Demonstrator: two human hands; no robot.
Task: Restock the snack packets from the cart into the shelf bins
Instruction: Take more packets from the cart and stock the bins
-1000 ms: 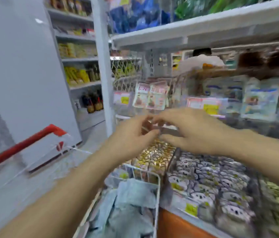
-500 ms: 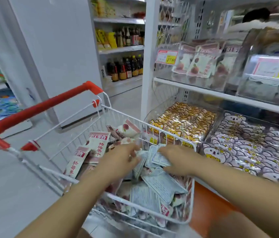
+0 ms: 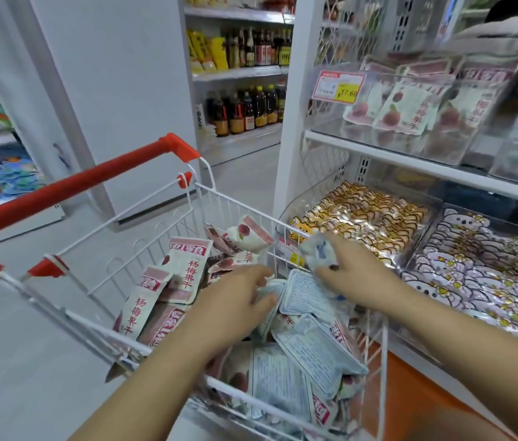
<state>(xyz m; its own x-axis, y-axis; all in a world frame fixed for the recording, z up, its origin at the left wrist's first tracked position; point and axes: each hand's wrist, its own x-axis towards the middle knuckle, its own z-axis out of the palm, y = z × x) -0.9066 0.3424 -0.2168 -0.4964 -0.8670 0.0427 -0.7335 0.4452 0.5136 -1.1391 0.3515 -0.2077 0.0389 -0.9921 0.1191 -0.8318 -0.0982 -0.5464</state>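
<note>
A white wire cart [image 3: 143,230] with a red handle holds several pink-and-white snack packets [image 3: 187,268]. My left hand [image 3: 235,300] reaches down among them, its fingers curled onto a packet lying face down [image 3: 267,292]. My right hand [image 3: 356,278] grips a packet [image 3: 318,251] and holds it just above the cart's right rim. On the upper right shelf stands a clear bin [image 3: 388,135] with the same plum packets [image 3: 407,106] upright inside.
Below that shelf lie clear bins of gold-wrapped snacks [image 3: 366,218] and pink-wrapped snacks [image 3: 480,268]. A white upright post [image 3: 292,100] stands beside the cart. Shelves of bottles [image 3: 245,106] fill the aisle beyond, and a white wall panel [image 3: 117,90] rises at left.
My hands came down from the upper bin into the cart. Since half a second ago my right hand has lifted a packet toward the cart's rim, while the left stays among the packets.
</note>
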